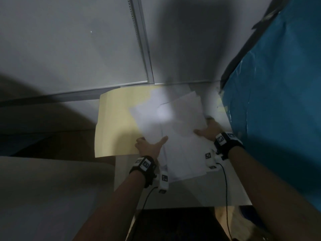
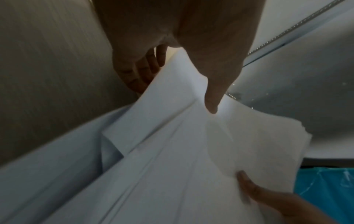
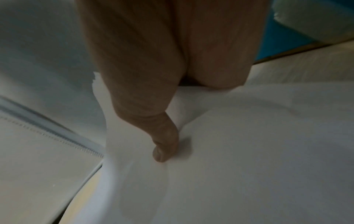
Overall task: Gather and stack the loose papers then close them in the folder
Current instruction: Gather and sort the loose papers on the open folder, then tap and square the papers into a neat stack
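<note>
Two hands hold a loose sheaf of white papers [image 1: 173, 129] above an open folder [image 1: 112, 126]. The left hand [image 1: 149, 146] grips the sheaf's near left edge, thumb flat on top and the other fingers [image 2: 141, 71] curled beneath. The right hand [image 1: 209, 130] pinches the right edge, its thumb [image 3: 162, 145] pressed into the top sheet; its other fingers are hidden under the paper. The sheets are thin, smooth and rectangular, fanned out of line so that corners stick out at several angles. Their long axis runs from the near side up and away toward the wall [image 1: 69, 40], leaning slightly right. The right part of the sheaf bows upward between the two grips. The folder is pale yellow card, lying flat and spread wide on a white table [image 1: 217, 188], its left flap overhanging the table's left edge. A blue, crinkled plastic sheet [image 1: 278, 101] stands at the right.
</note>
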